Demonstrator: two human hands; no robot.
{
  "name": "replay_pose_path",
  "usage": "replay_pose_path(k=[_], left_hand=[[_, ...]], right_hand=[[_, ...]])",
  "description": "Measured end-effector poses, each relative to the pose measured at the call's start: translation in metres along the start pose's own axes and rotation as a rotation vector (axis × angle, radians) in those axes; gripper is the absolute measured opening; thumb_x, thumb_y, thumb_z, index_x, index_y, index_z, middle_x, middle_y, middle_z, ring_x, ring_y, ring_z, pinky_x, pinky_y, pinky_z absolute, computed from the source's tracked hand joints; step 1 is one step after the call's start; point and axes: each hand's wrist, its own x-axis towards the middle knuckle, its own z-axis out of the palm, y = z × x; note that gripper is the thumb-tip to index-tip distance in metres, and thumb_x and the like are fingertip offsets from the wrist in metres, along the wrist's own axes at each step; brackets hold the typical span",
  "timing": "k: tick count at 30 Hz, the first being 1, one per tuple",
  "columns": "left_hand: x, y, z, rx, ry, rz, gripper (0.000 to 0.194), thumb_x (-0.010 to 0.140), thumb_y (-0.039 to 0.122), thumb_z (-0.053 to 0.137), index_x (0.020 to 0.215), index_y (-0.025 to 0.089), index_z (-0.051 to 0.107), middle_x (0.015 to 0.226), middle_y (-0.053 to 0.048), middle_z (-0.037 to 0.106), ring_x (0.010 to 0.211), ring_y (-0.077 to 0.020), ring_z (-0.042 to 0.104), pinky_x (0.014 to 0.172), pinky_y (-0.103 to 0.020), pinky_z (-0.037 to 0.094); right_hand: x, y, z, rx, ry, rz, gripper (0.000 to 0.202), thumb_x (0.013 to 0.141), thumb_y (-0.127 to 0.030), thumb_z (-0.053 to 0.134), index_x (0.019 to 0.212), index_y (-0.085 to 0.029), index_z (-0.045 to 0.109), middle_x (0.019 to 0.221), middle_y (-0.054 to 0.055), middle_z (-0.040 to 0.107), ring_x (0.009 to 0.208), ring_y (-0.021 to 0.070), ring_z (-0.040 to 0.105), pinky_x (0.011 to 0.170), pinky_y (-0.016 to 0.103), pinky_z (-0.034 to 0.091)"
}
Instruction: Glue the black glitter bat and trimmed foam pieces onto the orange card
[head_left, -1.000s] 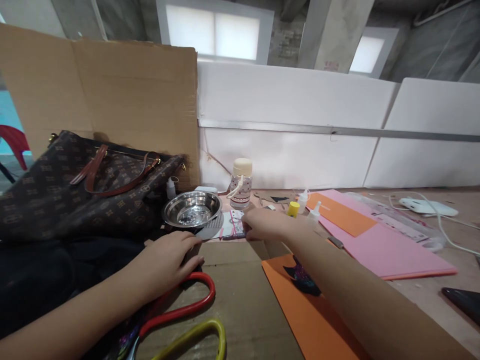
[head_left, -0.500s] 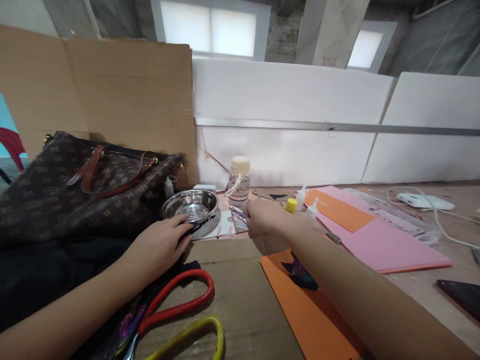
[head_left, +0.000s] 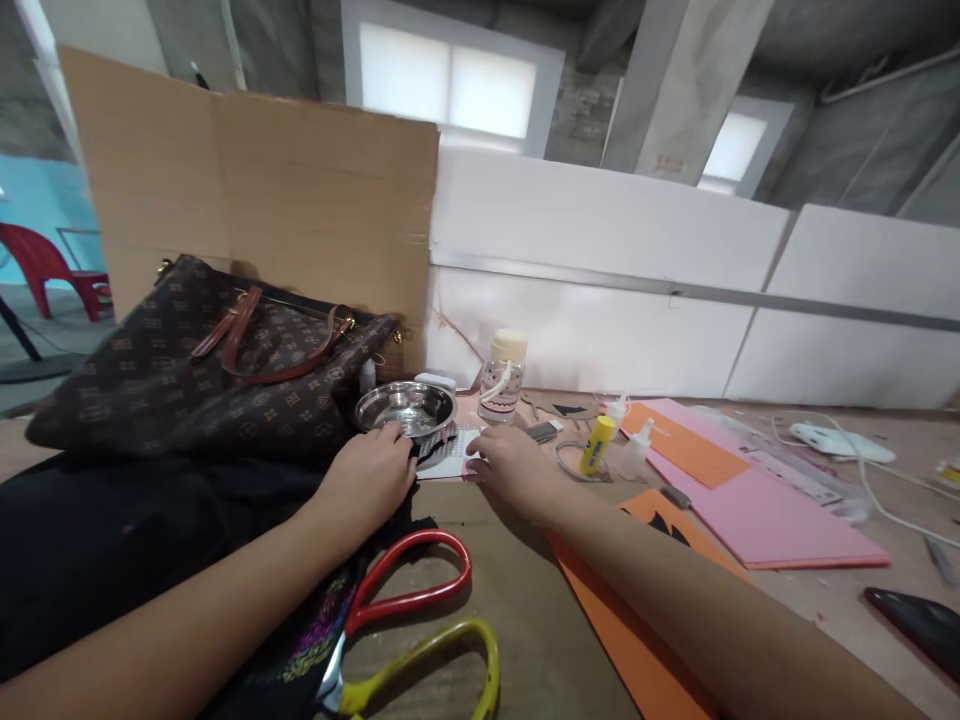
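Note:
My left hand is closed at the near rim of a shiny metal bowl. Black material shows by its fingertips, but what the fingers hold is hidden. Palm down, my right hand reaches the right end of a printed white paper, its bent fingers a little apart. In front of both hands lies a cardboard sheet. Scissors with one red handle and one yellow handle rest on it, blades toward black fabric with a colourful pattern. Orange sheets lie under my right forearm.
A brown patterned handbag stands at left. Behind the hands is a water bottle. Right of them are a yellow glue stick, a small white squeeze bottle, pink sheets, a white device with a cable and a black object.
My right hand has drawn back from beside the water bottle to the paper's edge. The glue stick, earlier mostly behind my arm, now shows whole. The camera view has shifted and tilted.

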Motion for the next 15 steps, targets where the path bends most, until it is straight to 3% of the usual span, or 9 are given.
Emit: replay_pose_path(k=[9, 15], left_hand=[[0.003, 0.0, 0.005, -0.093, 0.043, -0.026, 0.036, 0.108, 0.041, 0.076, 0.134, 0.018, 0.071, 0.136, -0.011, 0.073, 0.117, -0.0277, 0.075, 0.1, -0.05, 0.066], [0.003, 0.001, 0.006, -0.122, 0.051, -0.019, 0.037, 0.107, 0.041, 0.076, 0.136, 0.018, 0.07, 0.138, -0.012, 0.073, 0.119, -0.0285, 0.074, 0.101, -0.051, 0.065]], right_hand=[[0.05, -0.007, 0.004, 0.07, -0.019, 0.039, 0.031, 0.111, -0.036, 0.075, 0.136, -0.02, 0.073, 0.139, 0.011, 0.074, 0.117, 0.0283, 0.076, 0.1, 0.05, 0.066], [0.059, -0.014, 0.008, 0.129, -0.038, 0.104, 0.031, 0.111, -0.038, 0.075, 0.138, -0.021, 0.072, 0.142, 0.011, 0.073, 0.119, 0.0287, 0.075, 0.1, 0.049, 0.066]])
